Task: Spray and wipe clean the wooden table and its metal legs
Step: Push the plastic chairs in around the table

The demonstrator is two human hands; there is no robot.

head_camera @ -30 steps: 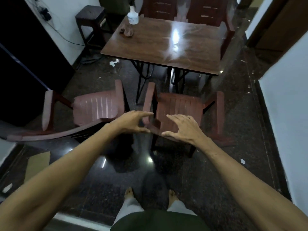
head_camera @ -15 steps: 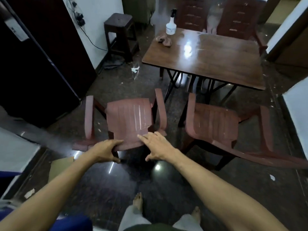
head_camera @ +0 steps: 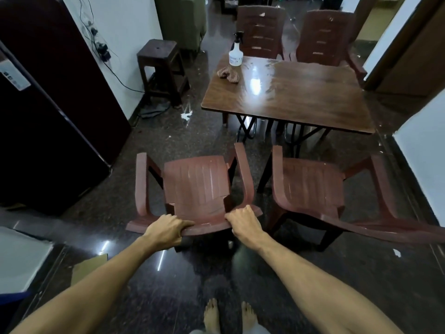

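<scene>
The wooden table (head_camera: pixel 301 97) stands ahead on black metal legs (head_camera: pixel 248 126). On its far left corner stand a white spray bottle (head_camera: pixel 234 54) and a crumpled brown cloth (head_camera: pixel 228 74). Nearer to me is a brown plastic chair (head_camera: pixel 197 186) with its back towards me. My left hand (head_camera: pixel 166 230) grips the top edge of its backrest on the left, and my right hand (head_camera: pixel 243 220) grips the same edge on the right.
A second plastic chair (head_camera: pixel 310 186) sits right of the held one, both between me and the table. Two more chairs (head_camera: pixel 260 30) stand behind the table. A dark refrigerator (head_camera: pixel 48 116) and a wooden stool (head_camera: pixel 161 66) line the left wall. A white wall (head_camera: pixel 423 145) is at right.
The view turned from the right chair to the left one. Both hands moved from hovering open over a backrest to closing on the left chair's backrest edge.
</scene>
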